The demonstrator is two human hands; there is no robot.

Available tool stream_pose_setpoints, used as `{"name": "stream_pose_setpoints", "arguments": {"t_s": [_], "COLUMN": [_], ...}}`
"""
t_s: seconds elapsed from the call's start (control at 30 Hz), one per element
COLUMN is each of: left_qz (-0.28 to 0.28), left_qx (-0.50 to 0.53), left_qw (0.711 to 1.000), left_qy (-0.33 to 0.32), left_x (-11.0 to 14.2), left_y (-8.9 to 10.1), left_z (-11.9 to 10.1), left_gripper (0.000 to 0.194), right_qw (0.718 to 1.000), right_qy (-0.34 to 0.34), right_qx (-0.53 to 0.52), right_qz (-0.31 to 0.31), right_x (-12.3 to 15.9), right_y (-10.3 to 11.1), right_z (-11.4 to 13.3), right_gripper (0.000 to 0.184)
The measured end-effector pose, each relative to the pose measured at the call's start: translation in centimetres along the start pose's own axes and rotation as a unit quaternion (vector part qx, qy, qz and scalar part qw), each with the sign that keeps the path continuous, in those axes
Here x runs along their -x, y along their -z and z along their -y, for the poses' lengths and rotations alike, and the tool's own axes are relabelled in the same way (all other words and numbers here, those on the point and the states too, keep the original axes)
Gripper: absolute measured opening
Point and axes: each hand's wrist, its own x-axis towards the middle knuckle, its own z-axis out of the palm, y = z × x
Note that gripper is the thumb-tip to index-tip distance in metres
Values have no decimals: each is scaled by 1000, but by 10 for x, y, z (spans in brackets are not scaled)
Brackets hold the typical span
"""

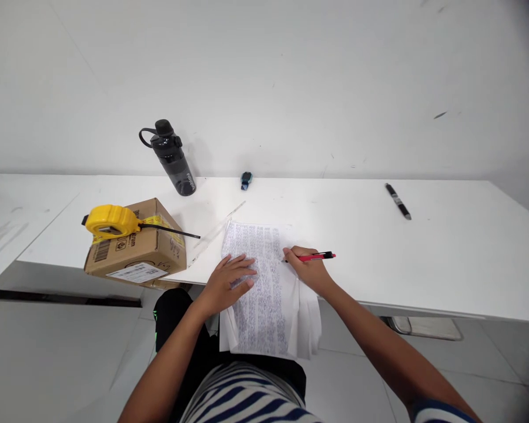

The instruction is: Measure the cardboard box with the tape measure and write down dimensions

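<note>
Several sheets of paper (pixel 264 305) covered in columns of blue handwriting lie at the table's front edge, their lower part hanging over it. My left hand (pixel 227 284) rests flat on the left side of the top sheet, fingers spread. In my right hand (pixel 307 269) is a red and black pen (pixel 317 257), gripped near its tip. The tip points left and is at the right side of the writing; whether it touches the paper I cannot tell.
On the left, a cardboard box (pixel 136 249) carries a yellow tape measure (pixel 112 221) with a black strap. Behind stand a dark water bottle (pixel 175 161) and a small blue watch (pixel 245 180) by the wall. A black pen (pixel 397 201) lies at the right on the white table (pixel 445 252).
</note>
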Motion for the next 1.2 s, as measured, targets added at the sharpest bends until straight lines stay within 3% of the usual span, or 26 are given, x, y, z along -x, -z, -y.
{"name": "stream_pose_setpoints", "arguments": {"t_s": [0.37, 0.53, 0.9, 1.03, 1.2], "left_qz": [-1, 0, 6, 6, 10], "left_qx": [-3, 0, -2, 0, 4], "left_qw": [1000, 1000, 1000, 1000, 1000], "left_qy": [0, 0, 2, 4, 2], "left_x": [0, 0, 0, 0, -1], "left_y": [0, 0, 0, 1, 1], "left_z": [-1, -1, -2, -2, -2], "left_gripper": [32, 32, 33, 33, 33], "right_qw": [1000, 1000, 1000, 999, 1000], "right_qy": [-9, -18, -21, -24, -26], "right_qx": [10, 11, 2, 12, -5], "right_qz": [17, -15, 7, -26, -1], "right_x": [-1, 1, 1, 2, 1], "right_y": [1, 1, 2, 1, 1], "right_z": [0, 1, 2, 0, 1], "right_gripper": [46, 45, 44, 44, 43]}}
